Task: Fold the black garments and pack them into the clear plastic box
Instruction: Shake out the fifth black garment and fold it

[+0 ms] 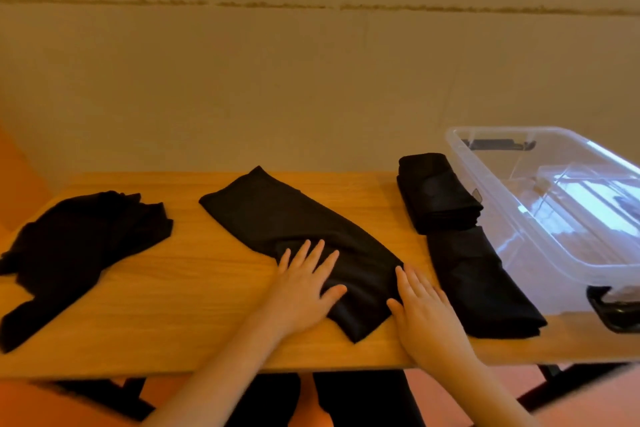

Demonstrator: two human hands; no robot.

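From the head camera, I had the half-folded garment (298, 222) laid slantwise across the middle of the wooden bench (166, 315), its near end doubled over toward me. My left hand (304, 284) lay flat on that doubled end, fingers (317, 255) straight and spread wide, pressing the cloth down so the fold would stay and the crease set. My right hand (424, 308) rested open just beside the garment's right edge, its fingertips touching the cloth, holding nothing; I judged it was there to square the edge and keep the fabric from sliding.

To the right, two folded garments waited beside the clear plastic box (512, 218): a thick folded bundle (438, 194) at the far side and a flatter folded piece (485, 288) nearer me, the two touching. I had kept them near the box for an easy reach when packing. The box stood open at the bench's right end, and I could see no black cloth inside it yet. On the left lay an unfolded heap (79, 253), well apart, not yet handled.
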